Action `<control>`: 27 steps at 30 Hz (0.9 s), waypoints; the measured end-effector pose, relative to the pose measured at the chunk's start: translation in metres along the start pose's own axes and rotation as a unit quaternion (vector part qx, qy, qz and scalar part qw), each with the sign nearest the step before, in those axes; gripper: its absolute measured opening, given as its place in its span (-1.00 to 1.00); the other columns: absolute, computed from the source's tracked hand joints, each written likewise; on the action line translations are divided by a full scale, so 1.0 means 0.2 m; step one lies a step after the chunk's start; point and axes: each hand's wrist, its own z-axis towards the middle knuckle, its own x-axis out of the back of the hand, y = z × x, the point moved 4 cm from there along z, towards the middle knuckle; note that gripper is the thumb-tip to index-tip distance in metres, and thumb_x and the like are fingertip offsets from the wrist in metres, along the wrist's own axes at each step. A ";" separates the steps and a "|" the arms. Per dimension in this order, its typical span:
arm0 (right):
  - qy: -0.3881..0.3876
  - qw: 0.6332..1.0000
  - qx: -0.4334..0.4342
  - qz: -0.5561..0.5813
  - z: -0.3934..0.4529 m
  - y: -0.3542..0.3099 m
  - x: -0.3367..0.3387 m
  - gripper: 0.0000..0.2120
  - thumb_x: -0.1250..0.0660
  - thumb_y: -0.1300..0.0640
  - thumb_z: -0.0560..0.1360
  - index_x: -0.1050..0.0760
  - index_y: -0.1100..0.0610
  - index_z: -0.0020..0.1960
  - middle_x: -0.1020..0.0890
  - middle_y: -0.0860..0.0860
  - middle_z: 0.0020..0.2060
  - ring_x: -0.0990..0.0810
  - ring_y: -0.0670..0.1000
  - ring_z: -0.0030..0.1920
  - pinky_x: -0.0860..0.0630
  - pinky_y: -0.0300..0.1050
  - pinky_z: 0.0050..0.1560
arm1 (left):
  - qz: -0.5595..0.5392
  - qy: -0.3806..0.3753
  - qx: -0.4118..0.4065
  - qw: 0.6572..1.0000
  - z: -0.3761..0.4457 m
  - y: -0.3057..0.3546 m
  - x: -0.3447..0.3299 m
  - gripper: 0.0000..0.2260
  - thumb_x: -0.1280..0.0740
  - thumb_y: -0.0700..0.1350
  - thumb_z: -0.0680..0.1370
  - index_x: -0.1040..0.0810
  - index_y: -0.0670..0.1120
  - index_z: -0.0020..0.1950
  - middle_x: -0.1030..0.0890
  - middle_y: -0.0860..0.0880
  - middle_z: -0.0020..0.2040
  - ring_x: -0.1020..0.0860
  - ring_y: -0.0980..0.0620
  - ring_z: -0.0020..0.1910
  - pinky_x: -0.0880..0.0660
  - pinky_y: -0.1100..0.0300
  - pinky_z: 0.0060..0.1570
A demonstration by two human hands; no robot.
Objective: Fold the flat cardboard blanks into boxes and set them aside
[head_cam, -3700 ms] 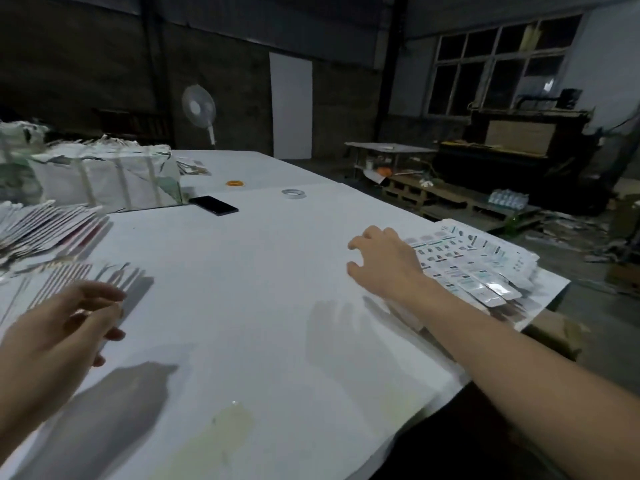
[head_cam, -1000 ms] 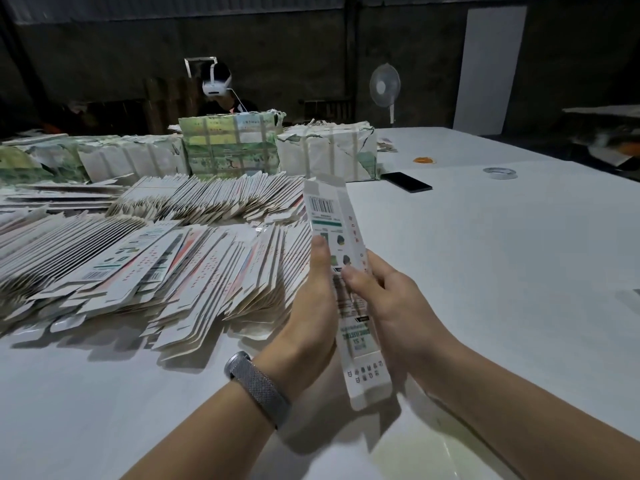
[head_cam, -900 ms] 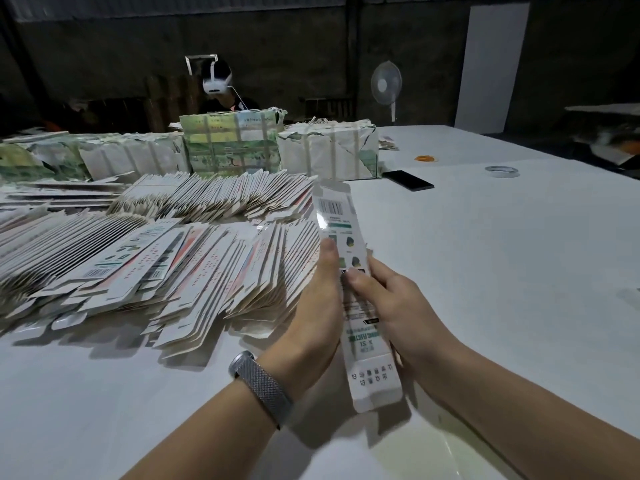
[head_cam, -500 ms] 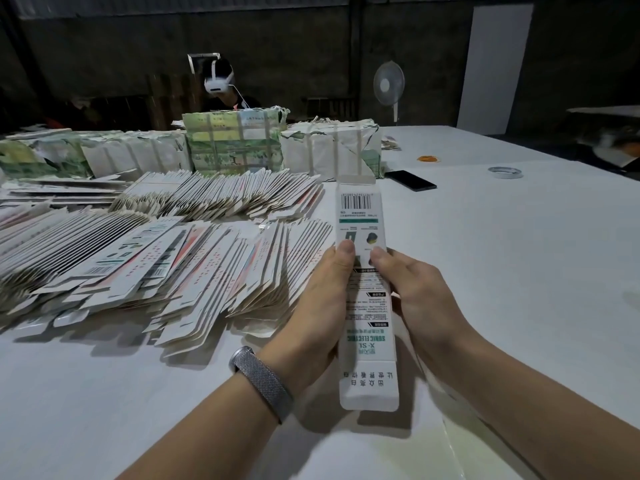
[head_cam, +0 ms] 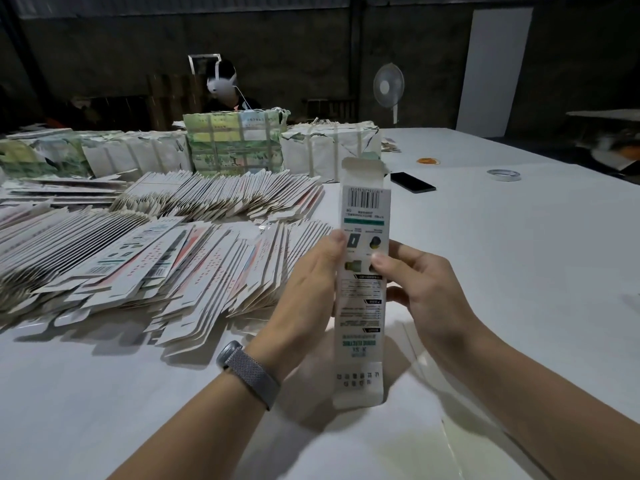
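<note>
Both hands grip one long carton (head_cam: 363,271) upright above the white table (head_cam: 502,271): left hand (head_cam: 308,296) curls around its left edge, thumb on the printed face; right hand (head_cam: 422,289) pinches the right edge, thumb on front. The top flap stands open. Fanned piles of flat blanks (head_cam: 156,258) crowd the left; bare tabletop stretches right toward a phone (head_cam: 412,182) and tape roll (head_cam: 503,174).

I read upside-down green "SONIC ELECTRIC" and "X-S1" low on carton blank (head_cam: 363,306); barcode near top, digits blurred; remaining small print illegible.
</note>
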 end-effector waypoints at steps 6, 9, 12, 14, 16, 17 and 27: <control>-0.045 0.998 -0.014 0.030 0.00 0.03 0.00 -0.64 -0.24 0.09 0.50 -0.59 -0.02 0.27 -0.72 0.12 -0.04 -0.71 0.13 -0.08 -0.67 0.02 -0.08 | -0.078 0.012 -0.008 0.997 0.00 0.00 0.02 -0.65 -0.21 0.15 0.62 -0.45 -0.09 0.24 -0.72 -0.07 0.01 -0.71 -0.06 -0.08 -0.66 0.11 -0.14; -0.062 0.998 -0.006 0.023 -0.01 0.02 -0.02 -0.60 -0.23 0.10 0.49 -0.56 -0.04 0.30 -0.72 0.11 -0.06 -0.71 0.11 -0.11 -0.66 0.05 -0.11 | -0.083 0.010 -0.015 0.996 0.00 0.00 0.01 -0.61 -0.22 0.15 0.58 -0.42 -0.07 0.28 -0.72 -0.06 -0.01 -0.70 -0.06 -0.12 -0.65 0.10 -0.17; -0.052 0.998 0.031 0.002 -0.01 0.01 -0.02 -0.60 -0.24 0.12 0.49 -0.54 -0.17 0.27 -0.71 0.14 -0.10 -0.71 0.13 -0.13 -0.67 0.08 -0.12 | -0.080 0.023 -0.031 0.996 0.00 0.00 0.02 -0.57 -0.24 0.14 0.57 -0.40 0.00 0.38 -0.72 -0.05 0.04 -0.71 -0.06 -0.04 -0.66 0.07 -0.14; -0.038 0.997 0.058 -0.023 -0.02 0.00 -0.01 -0.57 -0.25 0.11 0.50 -0.48 -0.22 0.32 -0.68 0.15 -0.09 -0.69 0.15 -0.08 -0.67 0.07 -0.16 | -0.070 0.020 -0.038 0.997 0.01 0.01 0.03 -0.59 -0.23 0.12 0.58 -0.39 0.04 0.41 -0.71 -0.05 0.09 -0.70 -0.07 0.04 -0.66 0.04 -0.09; -0.031 0.996 0.073 -0.045 -0.02 -0.01 -0.01 -0.54 -0.26 0.09 0.51 -0.43 -0.18 0.39 -0.67 0.10 -0.05 -0.69 0.10 -0.01 -0.66 -0.08 -0.16 | -0.076 0.006 -0.035 0.997 0.01 0.02 0.03 -0.62 -0.24 0.08 0.59 -0.40 0.06 0.40 -0.70 -0.07 0.12 -0.69 -0.08 0.08 -0.67 0.00 -0.05; -0.029 0.996 0.076 -0.045 -0.02 -0.02 -0.01 -0.55 -0.26 0.08 0.52 -0.43 -0.17 0.39 -0.68 0.05 -0.02 -0.69 0.09 0.01 -0.66 -0.08 -0.13 | -0.081 -0.002 -0.033 0.996 0.01 0.03 0.03 -0.63 -0.26 0.06 0.58 -0.40 0.06 0.38 -0.69 -0.11 0.13 -0.69 -0.10 0.09 -0.67 -0.07 -0.03; 0.001 0.998 0.068 -0.007 -0.01 -0.07 0.03 -0.66 -0.27 0.05 0.54 -0.55 -0.15 0.29 -0.67 0.19 0.03 -0.70 0.23 -0.06 -0.57 0.45 -0.08 | -0.134 -0.018 0.009 0.991 -0.02 0.05 0.00 -0.52 -0.37 -0.03 0.50 -0.32 0.12 0.38 -0.59 -0.40 0.16 -0.61 -0.25 0.00 -0.37 -0.55 0.16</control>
